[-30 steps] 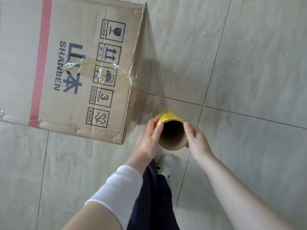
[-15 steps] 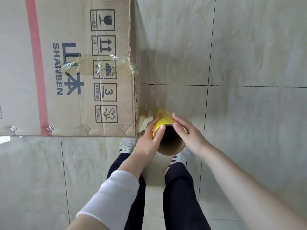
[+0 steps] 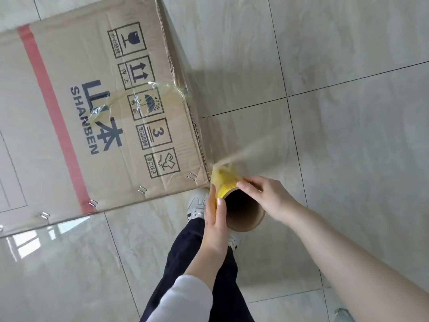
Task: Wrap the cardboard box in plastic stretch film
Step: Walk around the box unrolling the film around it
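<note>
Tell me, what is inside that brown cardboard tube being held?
The brown cardboard tube looks hollow: only its bare inner wall shows, darkening downward. Its far end is in shadow, so anything deep inside cannot be seen. The left hand and right hand hold its outside.

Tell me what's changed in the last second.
The roll swung from beside the box's right side to just past its near corner, trailing film. The right hand slid to the rim's far edge. The left hand grips as before; the box stayed put.
</note>
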`<control>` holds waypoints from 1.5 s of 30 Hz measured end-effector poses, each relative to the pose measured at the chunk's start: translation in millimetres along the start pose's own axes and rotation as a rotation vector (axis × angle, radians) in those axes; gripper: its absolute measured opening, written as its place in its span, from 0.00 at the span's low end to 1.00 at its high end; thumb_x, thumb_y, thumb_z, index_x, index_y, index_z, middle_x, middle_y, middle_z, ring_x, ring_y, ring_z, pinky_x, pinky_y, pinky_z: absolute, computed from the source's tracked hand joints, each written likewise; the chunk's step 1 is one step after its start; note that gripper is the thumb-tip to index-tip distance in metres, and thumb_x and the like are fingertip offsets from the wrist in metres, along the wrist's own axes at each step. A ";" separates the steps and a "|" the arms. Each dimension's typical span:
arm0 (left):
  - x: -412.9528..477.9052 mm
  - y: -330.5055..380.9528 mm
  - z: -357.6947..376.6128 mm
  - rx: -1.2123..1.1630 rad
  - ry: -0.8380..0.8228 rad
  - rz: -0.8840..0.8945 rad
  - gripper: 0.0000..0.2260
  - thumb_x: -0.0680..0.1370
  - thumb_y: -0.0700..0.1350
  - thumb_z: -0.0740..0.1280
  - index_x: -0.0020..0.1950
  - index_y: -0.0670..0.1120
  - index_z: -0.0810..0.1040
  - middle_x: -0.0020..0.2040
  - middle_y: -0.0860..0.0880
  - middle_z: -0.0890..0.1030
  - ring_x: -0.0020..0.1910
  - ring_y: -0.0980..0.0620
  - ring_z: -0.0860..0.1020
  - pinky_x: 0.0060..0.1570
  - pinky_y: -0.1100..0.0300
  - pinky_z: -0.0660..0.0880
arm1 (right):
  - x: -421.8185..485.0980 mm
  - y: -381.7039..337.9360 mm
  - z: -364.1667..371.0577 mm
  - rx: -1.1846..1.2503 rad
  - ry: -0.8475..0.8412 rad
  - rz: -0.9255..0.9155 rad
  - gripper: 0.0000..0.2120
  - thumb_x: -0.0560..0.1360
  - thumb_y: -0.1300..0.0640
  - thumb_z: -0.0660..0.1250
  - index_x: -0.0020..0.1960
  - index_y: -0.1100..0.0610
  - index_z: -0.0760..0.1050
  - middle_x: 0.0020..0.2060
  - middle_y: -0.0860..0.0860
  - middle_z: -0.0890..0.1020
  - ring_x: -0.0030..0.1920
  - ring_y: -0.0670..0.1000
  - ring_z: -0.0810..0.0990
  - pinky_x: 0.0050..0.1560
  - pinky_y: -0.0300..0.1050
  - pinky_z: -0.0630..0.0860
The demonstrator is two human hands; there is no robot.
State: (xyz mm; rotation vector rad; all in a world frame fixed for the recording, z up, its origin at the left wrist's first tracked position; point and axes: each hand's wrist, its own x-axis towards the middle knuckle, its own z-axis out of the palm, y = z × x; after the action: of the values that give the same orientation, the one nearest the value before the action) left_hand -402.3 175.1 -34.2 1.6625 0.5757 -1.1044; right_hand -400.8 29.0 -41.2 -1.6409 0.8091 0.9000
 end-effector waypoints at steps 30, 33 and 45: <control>14.4 -27.3 -149.9 0.819 -0.254 0.076 0.35 0.64 0.76 0.48 0.57 0.52 0.63 0.70 0.43 0.67 0.66 0.45 0.68 0.65 0.49 0.64 | -26.9 19.5 168.5 0.479 0.153 -0.076 0.27 0.76 0.37 0.49 0.73 0.43 0.58 0.73 0.40 0.58 0.75 0.45 0.56 0.73 0.46 0.54; 22.9 -13.5 -140.9 0.781 -0.382 0.146 0.28 0.70 0.70 0.51 0.65 0.57 0.59 0.76 0.54 0.55 0.72 0.55 0.59 0.65 0.60 0.56 | -39.5 30.6 196.4 0.846 0.267 -0.075 0.26 0.74 0.36 0.45 0.72 0.38 0.53 0.73 0.37 0.55 0.75 0.43 0.50 0.76 0.50 0.49; 15.5 -35.6 -202.2 0.592 -0.343 0.144 0.24 0.66 0.75 0.52 0.62 0.74 0.66 0.69 0.55 0.70 0.70 0.53 0.66 0.70 0.45 0.63 | -36.1 -12.9 244.1 0.469 0.545 0.063 0.19 0.77 0.44 0.56 0.61 0.53 0.76 0.49 0.53 0.82 0.48 0.51 0.78 0.45 0.39 0.69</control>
State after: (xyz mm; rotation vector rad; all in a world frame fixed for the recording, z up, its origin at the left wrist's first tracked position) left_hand -344.6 372.0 -51.7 1.9049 -0.1097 -1.5028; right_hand -446.8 271.8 -45.0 -1.4488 1.3360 0.2549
